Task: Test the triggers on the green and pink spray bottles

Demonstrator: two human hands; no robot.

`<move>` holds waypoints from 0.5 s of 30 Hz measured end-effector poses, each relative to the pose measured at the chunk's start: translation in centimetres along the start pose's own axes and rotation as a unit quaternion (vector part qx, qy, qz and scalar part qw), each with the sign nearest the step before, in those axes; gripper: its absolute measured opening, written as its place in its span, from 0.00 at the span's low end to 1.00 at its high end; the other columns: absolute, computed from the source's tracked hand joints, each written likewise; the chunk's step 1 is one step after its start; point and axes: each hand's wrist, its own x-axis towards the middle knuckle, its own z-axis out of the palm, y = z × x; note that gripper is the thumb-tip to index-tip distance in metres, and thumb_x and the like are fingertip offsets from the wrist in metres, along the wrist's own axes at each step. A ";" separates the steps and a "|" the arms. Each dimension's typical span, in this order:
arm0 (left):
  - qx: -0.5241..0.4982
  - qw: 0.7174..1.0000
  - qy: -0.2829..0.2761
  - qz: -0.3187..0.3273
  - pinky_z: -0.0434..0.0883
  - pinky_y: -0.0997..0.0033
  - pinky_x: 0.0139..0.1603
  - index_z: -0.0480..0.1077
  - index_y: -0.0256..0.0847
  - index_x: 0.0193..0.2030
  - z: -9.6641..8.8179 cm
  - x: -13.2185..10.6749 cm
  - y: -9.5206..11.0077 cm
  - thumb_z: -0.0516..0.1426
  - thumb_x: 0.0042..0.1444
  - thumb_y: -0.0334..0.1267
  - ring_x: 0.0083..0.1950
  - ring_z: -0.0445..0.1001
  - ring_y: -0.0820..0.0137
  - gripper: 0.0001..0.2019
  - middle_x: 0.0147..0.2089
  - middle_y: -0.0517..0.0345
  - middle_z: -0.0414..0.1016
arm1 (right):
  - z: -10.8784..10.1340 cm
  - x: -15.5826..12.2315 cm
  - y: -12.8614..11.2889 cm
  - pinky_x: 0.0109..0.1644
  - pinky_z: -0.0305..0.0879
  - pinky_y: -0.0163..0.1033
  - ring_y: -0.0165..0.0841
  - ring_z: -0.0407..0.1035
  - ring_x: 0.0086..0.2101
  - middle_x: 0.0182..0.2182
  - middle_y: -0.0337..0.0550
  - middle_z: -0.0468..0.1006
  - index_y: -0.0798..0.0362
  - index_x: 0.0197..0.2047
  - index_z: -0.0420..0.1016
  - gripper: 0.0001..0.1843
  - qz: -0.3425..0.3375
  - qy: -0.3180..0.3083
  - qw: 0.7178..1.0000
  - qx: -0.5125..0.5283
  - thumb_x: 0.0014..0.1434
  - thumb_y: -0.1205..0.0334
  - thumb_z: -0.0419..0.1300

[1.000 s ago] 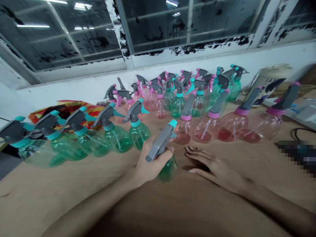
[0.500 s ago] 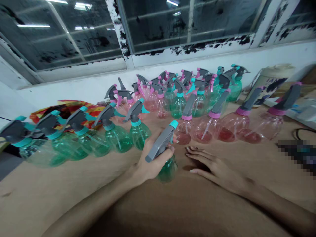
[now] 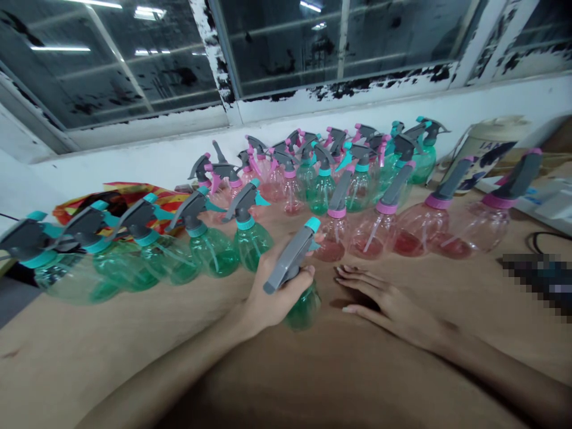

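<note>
My left hand (image 3: 272, 295) is wrapped round the neck of a green spray bottle (image 3: 304, 310) with a grey trigger head and a turquoise nozzle. The bottle stands on the table in front of me, its collar hidden by my fingers. My right hand (image 3: 379, 298) rests on the tabletop just right of it, fingers stretched out and holding nothing. Beyond that hand stand several pink spray bottles (image 3: 373, 238) with grey heads, pink liquid low inside. To the left of my left hand runs a row of green spray bottles (image 3: 214, 253) with turquoise collars.
Further back, pink and green spray bottles (image 3: 292, 193) crowd near the wall. A red and yellow bag (image 3: 134, 193) lies behind the left row. At right are a cream-coloured container (image 3: 487, 146), a white tray (image 3: 545, 208) and a blurred dark object (image 3: 540, 280).
Turquoise trigger now shows beyond the held bottle's head, where fingertips were visible before. Both hands and the bottle have otherwise stayed in place.
</note>
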 end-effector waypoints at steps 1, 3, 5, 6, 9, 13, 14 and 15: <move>0.002 1.000 0.005 0.002 0.67 0.69 0.31 0.67 0.45 0.40 0.0 -0.1 0.1 0.53 0.48 0.34 0.24 0.62 0.72 0.11 0.28 0.64 0.71 | 0.0 0.0 0.0 0.64 0.55 0.51 0.38 0.55 0.61 0.61 0.43 0.64 0.49 0.62 0.61 0.29 -0.001 0.000 1.000 0.000 0.62 0.46 0.52; 0.002 1.000 0.017 0.003 0.67 0.69 0.31 0.68 0.44 0.39 0.2 -0.2 0.3 0.53 0.48 0.33 0.24 0.62 0.72 0.10 0.27 0.65 0.69 | 0.0 0.0 0.0 0.64 0.55 0.51 0.38 0.55 0.61 0.62 0.43 0.64 0.49 0.62 0.61 0.29 -0.002 0.002 1.000 0.003 0.62 0.46 0.53; 0.005 1.000 0.028 -0.002 0.67 0.68 0.33 0.68 0.44 0.39 0.2 -0.4 0.5 0.53 0.49 0.33 0.25 0.63 0.71 0.10 0.26 0.65 0.67 | 0.0 0.0 -0.1 0.64 0.55 0.51 0.38 0.55 0.61 0.61 0.43 0.64 0.48 0.62 0.61 0.29 -0.002 0.005 1.000 0.009 0.61 0.46 0.53; 0.008 0.999 0.034 -0.007 0.67 0.68 0.34 0.68 0.44 0.39 0.3 -0.5 0.6 0.53 0.50 0.33 0.26 0.63 0.71 0.10 0.25 0.65 0.66 | 0.0 0.0 -0.1 0.64 0.56 0.51 0.38 0.56 0.61 0.61 0.42 0.64 0.48 0.62 0.61 0.29 -0.001 0.007 1.000 0.012 0.61 0.47 0.53; 0.018 0.999 0.031 -0.021 0.68 0.67 0.34 0.69 0.44 0.39 0.2 -0.5 0.7 0.53 0.50 0.34 0.25 0.63 0.70 0.09 0.22 0.66 0.62 | 0.0 -0.1 0.0 0.63 0.57 0.51 0.39 0.57 0.60 0.61 0.42 0.65 0.46 0.62 0.61 0.28 -0.002 0.011 1.000 0.020 0.61 0.47 0.54; -0.005 1.000 -0.004 0.001 0.69 0.67 0.35 0.69 0.45 0.35 0.0 -0.2 0.4 0.53 0.49 0.34 0.25 0.65 0.70 0.07 0.23 0.65 0.65 | 0.1 -0.1 0.1 0.63 0.57 0.52 0.39 0.57 0.60 0.61 0.42 0.65 0.46 0.62 0.61 0.28 -0.004 0.015 1.000 0.023 0.61 0.48 0.55; -0.010 1.000 -0.005 0.007 0.70 0.67 0.36 0.68 0.45 0.35 0.0 -0.1 0.4 0.53 0.49 0.33 0.26 0.66 0.70 0.07 0.25 0.65 0.66 | 0.1 -0.1 0.1 0.63 0.57 0.52 0.39 0.57 0.60 0.61 0.42 0.65 0.46 0.63 0.61 0.28 -0.006 0.015 1.000 0.022 0.61 0.48 0.55; -0.014 1.000 -0.004 0.010 0.70 0.67 0.36 0.68 0.45 0.35 -0.1 0.0 0.3 0.53 0.49 0.33 0.27 0.67 0.70 0.07 0.27 0.64 0.69 | 0.1 -0.1 0.2 0.63 0.57 0.52 0.39 0.57 0.60 0.61 0.42 0.64 0.46 0.63 0.60 0.29 -0.007 0.014 1.000 0.020 0.61 0.48 0.55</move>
